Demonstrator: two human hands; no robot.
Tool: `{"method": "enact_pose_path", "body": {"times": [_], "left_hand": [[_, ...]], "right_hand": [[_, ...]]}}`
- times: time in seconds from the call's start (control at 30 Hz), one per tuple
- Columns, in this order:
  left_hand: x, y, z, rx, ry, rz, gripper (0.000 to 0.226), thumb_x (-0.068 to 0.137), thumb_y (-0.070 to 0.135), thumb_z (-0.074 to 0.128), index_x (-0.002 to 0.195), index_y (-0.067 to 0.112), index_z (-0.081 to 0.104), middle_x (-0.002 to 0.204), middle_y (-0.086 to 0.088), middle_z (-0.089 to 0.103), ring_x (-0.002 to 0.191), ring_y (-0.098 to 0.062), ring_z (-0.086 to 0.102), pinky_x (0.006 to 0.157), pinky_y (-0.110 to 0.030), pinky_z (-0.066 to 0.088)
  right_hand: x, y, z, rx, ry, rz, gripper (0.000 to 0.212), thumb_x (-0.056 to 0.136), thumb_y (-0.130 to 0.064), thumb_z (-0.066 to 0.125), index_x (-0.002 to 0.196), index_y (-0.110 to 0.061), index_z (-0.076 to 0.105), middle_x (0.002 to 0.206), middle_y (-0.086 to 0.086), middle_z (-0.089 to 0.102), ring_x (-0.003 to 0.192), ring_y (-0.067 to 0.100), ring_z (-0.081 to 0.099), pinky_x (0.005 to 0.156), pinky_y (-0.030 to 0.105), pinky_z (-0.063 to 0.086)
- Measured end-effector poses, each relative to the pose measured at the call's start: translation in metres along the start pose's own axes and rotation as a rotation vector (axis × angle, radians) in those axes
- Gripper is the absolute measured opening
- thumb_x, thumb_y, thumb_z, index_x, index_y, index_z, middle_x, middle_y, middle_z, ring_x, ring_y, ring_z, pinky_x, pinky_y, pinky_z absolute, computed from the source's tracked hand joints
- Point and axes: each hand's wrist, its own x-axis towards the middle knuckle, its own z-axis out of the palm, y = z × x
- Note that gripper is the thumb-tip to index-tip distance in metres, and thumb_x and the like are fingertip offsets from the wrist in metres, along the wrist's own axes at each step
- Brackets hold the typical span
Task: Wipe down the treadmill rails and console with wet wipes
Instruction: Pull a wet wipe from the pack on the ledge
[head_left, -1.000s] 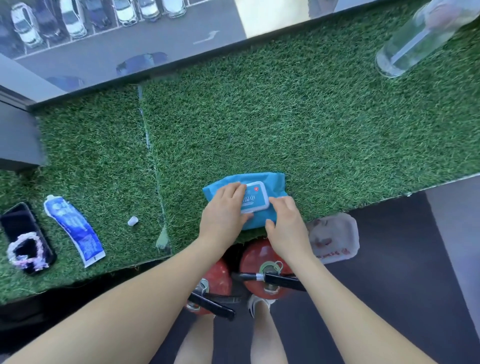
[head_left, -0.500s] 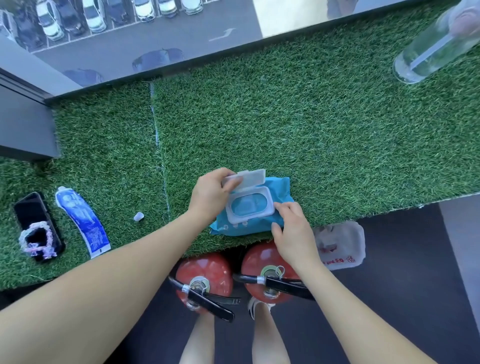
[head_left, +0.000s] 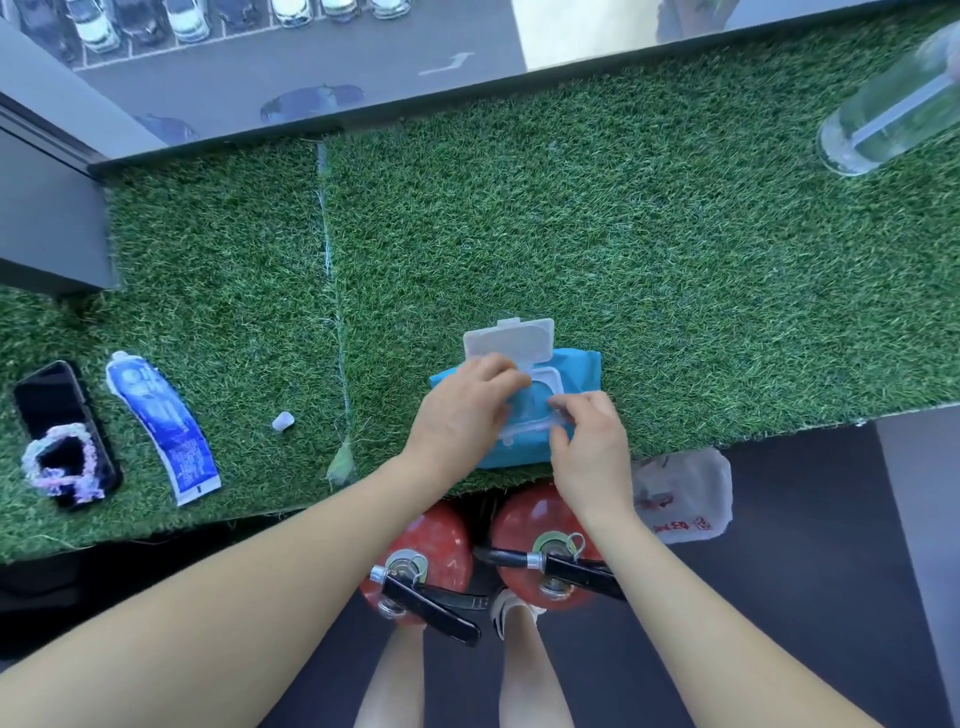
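Red fire extinguishers (head_left: 540, 525) stood closest, down on the dark floor by the person's feet, under the edge of the worktop (head_left: 675, 260). Just above them, both hands were on the blue wet wipes pack (head_left: 576, 364), which lay on the green fake grass near the front edge. A second before, the white lid (head_left: 511, 340) was shut flat and the fingers only rested on it. Now it stood flipped all the way open, pointing away from the person. The left hand (head_left: 462, 410) had curled fingers at the opening, maybe pinching a wipe, but I could not tell for sure. The right hand (head_left: 589, 441) pinched the near rim of the opening to keep the pack in place. So the pack was ready, and no wipe was out yet. No treadmill showed here, so the wiping had not begun. Farther left lay a blue tube (head_left: 163, 421), its small cap (head_left: 283, 421) and a phone (head_left: 62, 431). Far right stood a clear bottle (head_left: 883, 114).
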Motion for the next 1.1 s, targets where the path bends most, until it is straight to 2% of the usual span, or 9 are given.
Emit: {"method": "enact_pose_path", "body": {"times": [0.07,0.17,0.23,0.33,0.4,0.53,0.73,0.9,1.1], "left_hand": [[0.004,-0.004,0.001,0.084,-0.085,0.153,0.032,0.076,0.007,0.067,0.107,0.014,0.066,0.106,-0.003,0.062,0.095,-0.026,0.058,0.080,-0.033,0.043],[0.015,-0.002,-0.004,0.138,-0.217,0.195,0.027,0.084,0.010,0.063,0.111,0.015,0.063,0.114,-0.004,0.057,0.103,-0.026,0.053,0.084,-0.034,0.042],[0.024,0.005,-0.009,0.201,-0.301,0.195,0.023,0.088,0.010,0.057,0.110,0.014,0.059,0.116,-0.005,0.051,0.106,-0.025,0.047,0.082,-0.040,0.045],[0.036,0.016,-0.018,0.327,-0.407,0.161,0.015,0.094,0.016,0.047,0.106,0.015,0.056,0.115,-0.004,0.045,0.107,-0.022,0.043,0.069,-0.034,0.034],[0.037,0.018,-0.021,0.278,-0.389,0.145,0.011,0.093,0.016,0.048,0.097,0.014,0.058,0.108,-0.004,0.047,0.101,-0.023,0.045,0.064,-0.034,0.030],[0.018,0.007,-0.029,-0.053,-0.204,0.008,0.005,0.082,0.014,0.068,0.082,0.014,0.063,0.094,0.000,0.054,0.086,-0.018,0.051,0.066,-0.035,0.043],[-0.022,-0.017,-0.043,-0.209,-0.057,-0.229,0.007,0.078,0.011,0.074,0.077,0.016,0.068,0.090,0.012,0.053,0.078,-0.014,0.054,0.068,-0.025,0.035],[-0.027,-0.021,-0.041,-0.295,-0.016,-0.231,0.009,0.077,0.006,0.074,0.077,0.014,0.072,0.091,0.005,0.063,0.077,-0.017,0.060,0.074,-0.031,0.045],[-0.030,-0.029,-0.035,-0.400,0.043,-0.248,0.011,0.076,0.000,0.073,0.076,0.011,0.072,0.087,0.003,0.064,0.075,-0.016,0.061,0.072,-0.035,0.049]], "right_hand": [[-0.001,0.002,0.001,0.020,-0.003,0.019,0.027,0.087,0.003,0.054,0.110,-0.004,0.066,0.107,0.011,0.056,0.101,0.028,0.057,0.089,0.034,0.044],[-0.003,0.003,-0.001,0.039,-0.022,0.028,0.030,0.085,0.006,0.053,0.111,-0.003,0.066,0.107,0.011,0.056,0.100,0.027,0.058,0.089,0.027,0.041],[-0.003,0.002,-0.002,0.037,-0.044,0.031,0.032,0.085,0.007,0.052,0.112,-0.003,0.065,0.107,0.011,0.056,0.102,0.027,0.057,0.091,0.027,0.041],[-0.003,0.001,-0.004,0.031,-0.059,0.034,0.033,0.087,0.005,0.051,0.115,-0.004,0.064,0.109,0.011,0.056,0.104,0.027,0.056,0.094,0.031,0.041],[-0.003,-0.001,-0.005,0.019,-0.068,0.039,0.033,0.088,0.004,0.050,0.117,-0.004,0.063,0.110,0.012,0.055,0.105,0.028,0.055,0.094,0.033,0.041],[-0.002,-0.005,-0.006,-0.035,-0.099,0.061,0.033,0.091,-0.002,0.049,0.123,-0.005,0.059,0.118,0.012,0.053,0.110,0.026,0.052,0.094,0.031,0.036],[0.001,-0.014,0.000,-0.146,-0.044,0.023,0.026,0.091,-0.006,0.050,0.115,-0.005,0.062,0.111,0.012,0.053,0.109,0.029,0.048,0.089,0.039,0.040],[0.007,-0.033,0.015,-0.241,-0.019,-0.138,0.016,0.090,-0.016,0.058,0.090,-0.002,0.066,0.097,0.014,0.055,0.098,0.033,0.048,0.079,0.041,0.039],[0.018,-0.049,0.027,-0.396,-0.053,-0.019,0.027,0.090,-0.030,0.059,0.097,-0.006,0.067,0.104,0.010,0.056,0.107,0.027,0.047,0.079,0.037,0.038]]}}
